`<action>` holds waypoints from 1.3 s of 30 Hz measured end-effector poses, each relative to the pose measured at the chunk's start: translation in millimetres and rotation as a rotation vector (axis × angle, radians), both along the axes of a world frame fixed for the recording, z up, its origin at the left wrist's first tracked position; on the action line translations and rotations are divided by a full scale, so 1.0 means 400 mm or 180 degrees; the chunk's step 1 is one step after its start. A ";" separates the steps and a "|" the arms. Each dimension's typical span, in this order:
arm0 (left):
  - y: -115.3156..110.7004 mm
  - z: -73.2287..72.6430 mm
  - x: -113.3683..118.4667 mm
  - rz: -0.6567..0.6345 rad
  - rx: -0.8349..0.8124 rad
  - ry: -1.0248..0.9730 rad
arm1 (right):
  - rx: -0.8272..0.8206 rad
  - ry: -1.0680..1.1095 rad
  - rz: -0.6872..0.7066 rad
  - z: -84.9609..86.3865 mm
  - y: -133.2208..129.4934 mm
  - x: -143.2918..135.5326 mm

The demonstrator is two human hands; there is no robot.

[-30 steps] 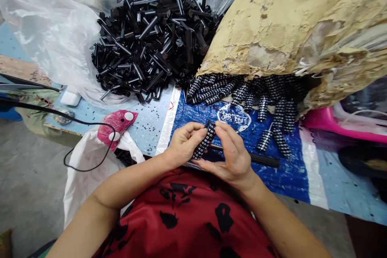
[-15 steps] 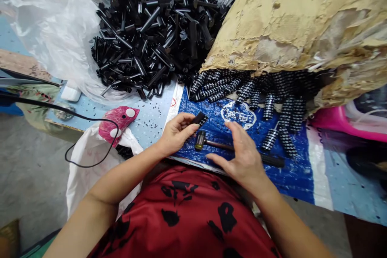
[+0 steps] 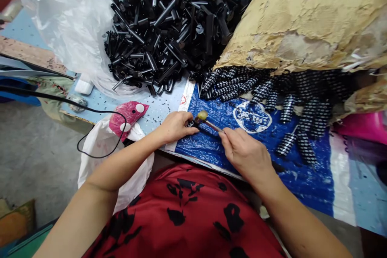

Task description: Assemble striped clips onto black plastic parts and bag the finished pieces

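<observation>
My left hand (image 3: 175, 129) is closed around a short black cylindrical part (image 3: 191, 124), mostly hidden by the fingers. My right hand (image 3: 246, 151) grips a small mallet (image 3: 214, 126) by its handle. The mallet's yellowish head (image 3: 202, 115) is over the end of the black part; whether they touch I cannot tell. Both hands are above a blue plastic sheet (image 3: 208, 149) with a white emblem. To the right on this sheet lie several black barrels with white rectangular marks (image 3: 287, 145), spilling from under a torn yellow sack (image 3: 290, 20).
A large heap of glossy black tubular parts (image 3: 169, 40) fills the back, with clear plastic (image 3: 69, 20) at its left. A pink pouch (image 3: 128, 115) rests by a white bag (image 3: 121, 181) at the table edge. A black cable (image 3: 99, 111) crosses the left. Something pink (image 3: 367, 131) stands at right.
My right hand, open before, has picked up the mallet from the blue sheet and brought its head to the black part. My left hand still holds that part. The view has shifted slightly.
</observation>
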State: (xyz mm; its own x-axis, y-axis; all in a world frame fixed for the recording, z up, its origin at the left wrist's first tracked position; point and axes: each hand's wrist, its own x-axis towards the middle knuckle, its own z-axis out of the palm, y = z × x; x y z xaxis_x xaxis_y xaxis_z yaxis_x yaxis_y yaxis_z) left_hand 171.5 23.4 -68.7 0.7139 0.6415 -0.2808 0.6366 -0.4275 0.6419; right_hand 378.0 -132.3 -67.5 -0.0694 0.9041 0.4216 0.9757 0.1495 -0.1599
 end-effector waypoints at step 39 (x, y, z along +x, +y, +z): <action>0.289 0.049 -0.023 0.1137 0.2577 0.0698 | -0.1123 0.0653 -0.2337 -0.010 0.234 0.236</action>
State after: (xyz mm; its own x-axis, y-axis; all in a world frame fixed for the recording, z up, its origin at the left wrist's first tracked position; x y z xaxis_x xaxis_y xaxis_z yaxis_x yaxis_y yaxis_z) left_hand 162.3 138.9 -49.0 0.4186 0.8743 0.2456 0.8900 -0.4488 0.0805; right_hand 472.4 -38.5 -71.5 0.6353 0.7710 0.0457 0.7522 -0.6042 -0.2630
